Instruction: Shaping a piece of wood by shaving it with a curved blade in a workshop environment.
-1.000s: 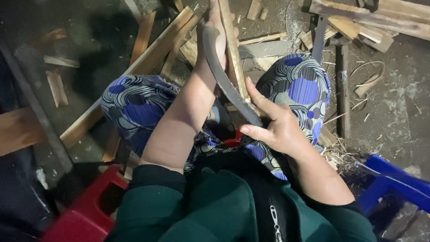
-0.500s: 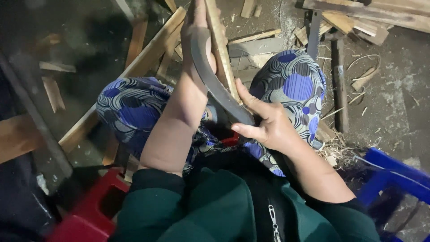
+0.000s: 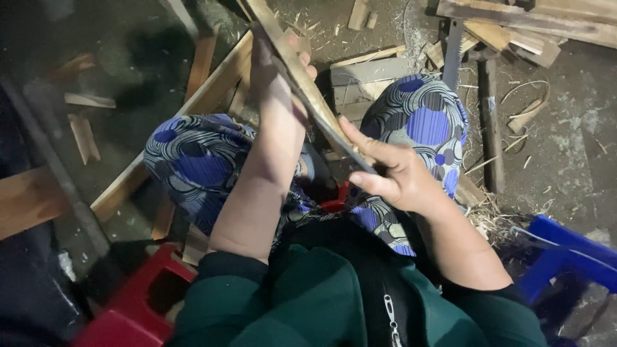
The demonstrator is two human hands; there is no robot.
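My left hand [image 3: 277, 67] is raised in front of me, closed around the upper part of a thin wooden slat [image 3: 307, 83] that slants down toward my lap. A dark curved blade [image 3: 334, 138] lies along the slat's edge. My right hand [image 3: 393, 175] grips the blade's lower end, with the index finger stretched along it. Both hands are above my knees, which are covered by blue and grey patterned fabric [image 3: 193, 154]. How the left hand holds the blade's far end is hidden.
I sit on a red plastic stool [image 3: 128, 311]; a blue plastic stool [image 3: 569, 254] stands at the right. Wood scraps, shavings and a long plank [image 3: 212, 90] cover the floor. A saw [image 3: 453, 45] and a dark bar [image 3: 491, 122] lie at the upper right.
The blade has swung from standing away from the slat to lying close along it. My left hand has shifted slightly left and my right hand has closed tighter on the lower end.
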